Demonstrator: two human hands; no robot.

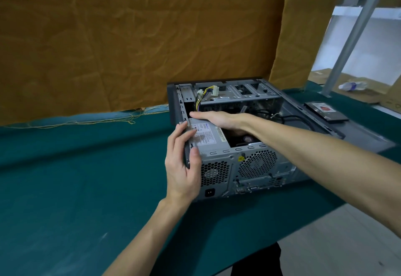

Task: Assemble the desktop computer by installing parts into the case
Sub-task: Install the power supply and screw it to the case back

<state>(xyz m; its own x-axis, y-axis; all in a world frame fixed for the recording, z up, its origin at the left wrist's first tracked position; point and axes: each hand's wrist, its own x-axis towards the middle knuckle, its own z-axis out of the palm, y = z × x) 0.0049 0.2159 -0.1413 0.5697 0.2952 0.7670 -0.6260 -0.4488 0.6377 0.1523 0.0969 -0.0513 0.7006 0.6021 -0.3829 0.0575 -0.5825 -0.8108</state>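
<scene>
Left hand [182, 162]: bare as I see it, no glove, no ring, no watch at the wrist.
Left forearm: bare all the way to the bottom edge of my view; no sleeve or cuff shows.
Right hand [219, 119]: bare, no glove or ring on the part I can see; its fingers [199, 115] carry nothing worn.
Right forearm: bare to the right edge of my view, no sleeve, band or strap.
Nails: short and plain where they show on the left hand.
Lower clothing: a dark, near-black garment shows at the bottom edge; I cannot tell its cut.
</scene>
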